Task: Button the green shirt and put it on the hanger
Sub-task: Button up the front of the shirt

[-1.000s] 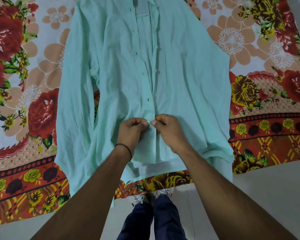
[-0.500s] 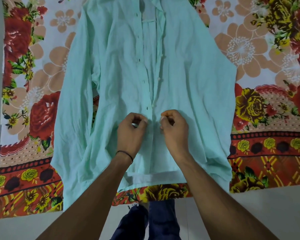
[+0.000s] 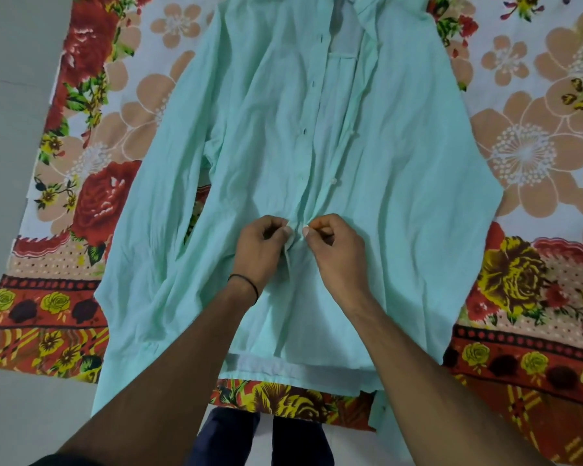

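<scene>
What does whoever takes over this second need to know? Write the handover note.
Left hand: pinches the buttonhole edge of the green shirt, low on the front.
Right hand: pinches the button edge opposite, close to the left.
The shirt lies front up on the floral sheet, collar away from the person. No hanger in view.
Done: above the hands the front lies open, unbuttoned; below them I cannot tell.
Left: button from here up the front, then hang it.
</scene>
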